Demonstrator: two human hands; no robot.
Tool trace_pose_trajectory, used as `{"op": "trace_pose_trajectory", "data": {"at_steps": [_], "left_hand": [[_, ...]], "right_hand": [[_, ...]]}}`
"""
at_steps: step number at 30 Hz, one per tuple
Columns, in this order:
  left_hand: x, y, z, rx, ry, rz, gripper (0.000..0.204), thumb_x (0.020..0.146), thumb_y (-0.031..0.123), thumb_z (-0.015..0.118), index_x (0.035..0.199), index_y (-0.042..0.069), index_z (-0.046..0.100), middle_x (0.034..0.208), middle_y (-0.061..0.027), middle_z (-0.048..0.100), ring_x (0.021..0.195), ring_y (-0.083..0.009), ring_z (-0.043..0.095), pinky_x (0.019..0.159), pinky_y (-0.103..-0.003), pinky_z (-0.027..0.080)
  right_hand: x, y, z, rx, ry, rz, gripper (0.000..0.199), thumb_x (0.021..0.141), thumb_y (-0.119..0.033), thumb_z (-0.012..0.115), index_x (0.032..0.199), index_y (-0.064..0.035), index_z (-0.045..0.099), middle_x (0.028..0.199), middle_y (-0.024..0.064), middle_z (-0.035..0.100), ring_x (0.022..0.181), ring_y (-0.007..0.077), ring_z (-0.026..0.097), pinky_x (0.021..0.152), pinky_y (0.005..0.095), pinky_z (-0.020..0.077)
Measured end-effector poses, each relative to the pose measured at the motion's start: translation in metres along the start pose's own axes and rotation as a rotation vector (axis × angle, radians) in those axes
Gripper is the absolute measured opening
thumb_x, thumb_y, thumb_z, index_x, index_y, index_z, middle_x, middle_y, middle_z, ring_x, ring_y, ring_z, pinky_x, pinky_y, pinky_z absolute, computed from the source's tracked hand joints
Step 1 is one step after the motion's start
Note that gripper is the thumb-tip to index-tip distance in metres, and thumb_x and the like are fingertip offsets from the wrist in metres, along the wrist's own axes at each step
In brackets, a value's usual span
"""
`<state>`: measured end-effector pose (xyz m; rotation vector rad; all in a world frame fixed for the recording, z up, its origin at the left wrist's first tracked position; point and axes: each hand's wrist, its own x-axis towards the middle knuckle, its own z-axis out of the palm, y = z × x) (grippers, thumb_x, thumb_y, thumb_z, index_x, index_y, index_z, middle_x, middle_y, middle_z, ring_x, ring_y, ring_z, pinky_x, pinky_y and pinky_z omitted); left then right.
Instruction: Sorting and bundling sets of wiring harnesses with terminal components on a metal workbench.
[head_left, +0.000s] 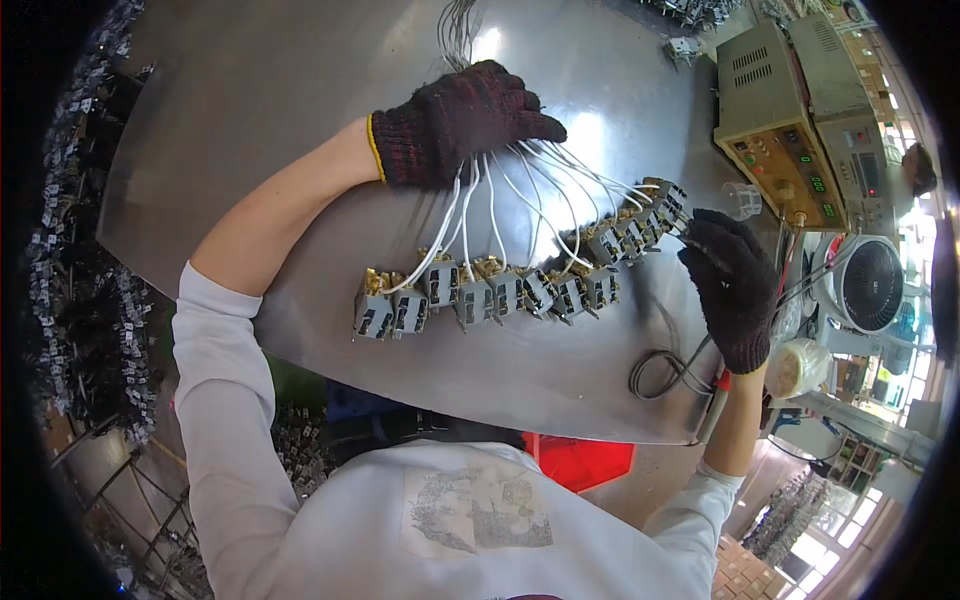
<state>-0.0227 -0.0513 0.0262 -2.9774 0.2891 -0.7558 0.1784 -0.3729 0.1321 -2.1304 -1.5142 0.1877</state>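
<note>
My left hand [465, 120], in a dark knitted glove with a yellow cuff edge, is closed round a bundle of white wires [490, 205] above the table. The wires fan out from under it to a curved row of small grey boxy electrical parts [475, 300] with brass-coloured terminals. Thinner wire ends [458, 35] stick out beyond the fist. My right hand [730, 285], also gloved in dark knit, is beside the right end of the row. Its fingers are bent but apart, tips close to the last part [668, 195]; whether they touch it is unclear.
The parts lie on a shiny metal table [270, 80]. At the right stands a metal test instrument [785, 165] with green digits, near a fan [868, 283]. A grey cable [660, 372] loops by the right front edge. Piled metal parts [70, 250] flank the left side.
</note>
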Motion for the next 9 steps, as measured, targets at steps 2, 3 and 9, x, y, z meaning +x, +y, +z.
{"op": "trace_pose_trajectory", "data": {"at_steps": [2,3,9], "left_hand": [[-0.002,0.001,-0.008,0.06,-0.033,0.031,0.064,0.09,0.011,0.062,0.152,0.025,0.059,0.111,-0.0004,0.066,0.099,-0.0214,0.063,0.078,-0.034,0.056],[-0.003,-0.001,-0.006,0.062,-0.034,0.033,0.064,0.09,0.011,0.062,0.152,0.025,0.059,0.111,-0.0004,0.066,0.099,-0.0214,0.063,0.078,-0.034,0.056],[-0.024,-0.007,-0.03,-0.096,-0.058,0.047,0.067,0.087,0.012,0.064,0.153,0.024,0.059,0.115,-0.0048,0.067,0.106,-0.0286,0.063,0.088,-0.041,0.056]], "right_hand": [[0.001,0.007,0.001,-0.096,-0.049,-0.122,0.036,0.086,0.006,0.081,0.12,-0.0057,0.077,0.124,0.0142,0.076,0.104,0.0235,0.076,0.084,0.0343,0.062],[0.001,0.007,0.004,-0.095,-0.045,-0.122,0.036,0.086,0.006,0.081,0.12,-0.0057,0.077,0.124,0.0142,0.076,0.104,0.0235,0.076,0.084,0.0343,0.062],[-0.012,-0.035,0.002,-0.033,0.002,-0.068,0.038,0.086,0.005,0.082,0.122,-0.0063,0.077,0.129,0.0167,0.075,0.108,0.0285,0.077,0.086,0.0349,0.0638]]}}
